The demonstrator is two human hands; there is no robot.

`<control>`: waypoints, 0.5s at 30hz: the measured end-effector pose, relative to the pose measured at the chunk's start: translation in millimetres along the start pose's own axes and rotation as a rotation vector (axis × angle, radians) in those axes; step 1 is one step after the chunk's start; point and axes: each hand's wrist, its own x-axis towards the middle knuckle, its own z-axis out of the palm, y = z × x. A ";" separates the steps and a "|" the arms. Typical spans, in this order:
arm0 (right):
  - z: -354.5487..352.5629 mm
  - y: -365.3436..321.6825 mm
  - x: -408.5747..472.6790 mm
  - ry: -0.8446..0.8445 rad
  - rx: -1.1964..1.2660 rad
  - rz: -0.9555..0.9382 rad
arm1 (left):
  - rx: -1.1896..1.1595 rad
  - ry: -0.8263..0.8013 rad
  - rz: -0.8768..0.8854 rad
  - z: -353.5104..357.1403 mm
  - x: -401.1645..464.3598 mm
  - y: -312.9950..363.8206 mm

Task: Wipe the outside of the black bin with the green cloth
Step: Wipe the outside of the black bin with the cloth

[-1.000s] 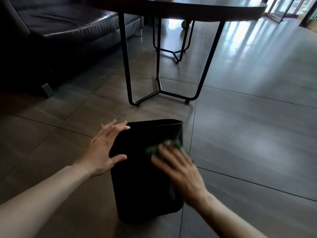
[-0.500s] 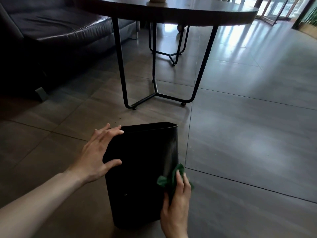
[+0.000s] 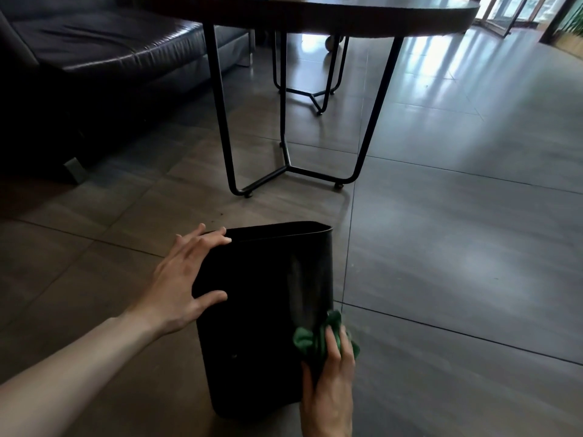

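Observation:
The black bin point(image 3: 262, 310) stands upright on the tiled floor in the lower middle of the view. My left hand point(image 3: 183, 285) lies flat against its left side near the rim, fingers spread, thumb on the front face. My right hand point(image 3: 329, 389) presses the crumpled green cloth point(image 3: 315, 340) against the bin's lower right edge, fingers closed over the cloth. The bin's far side and its inside are hidden.
A round dark table point(image 3: 331, 14) on thin black metal legs point(image 3: 220, 115) stands just behind the bin. A dark leather sofa point(image 3: 94, 52) fills the upper left. Grey floor tiles point(image 3: 457, 247) stretch to the right toward glass doors.
My right hand slid the green cloth from the bin's upper front down to its lower right edge, where it has stayed. My left hand has kept its hold near the rim.

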 end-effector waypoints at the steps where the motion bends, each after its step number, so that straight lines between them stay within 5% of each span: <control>1: -0.8 5.1 -8.2 -0.015 0.002 0.046 | 0.001 -0.005 0.003 0.6 -0.8 0.1; 7: -4.0 -60.8 66.4 0.019 0.074 -0.052 | 0.014 0.014 -0.002 -0.4 0.4 -0.3; 11: 5.6 -102.7 120.7 0.012 -0.134 -0.286 | 0.026 0.007 -0.005 1.0 -0.9 -0.3; 15: 21.9 -61.6 66.0 -0.095 -0.366 -0.503 | 0.013 0.015 -0.016 -0.5 0.6 0.4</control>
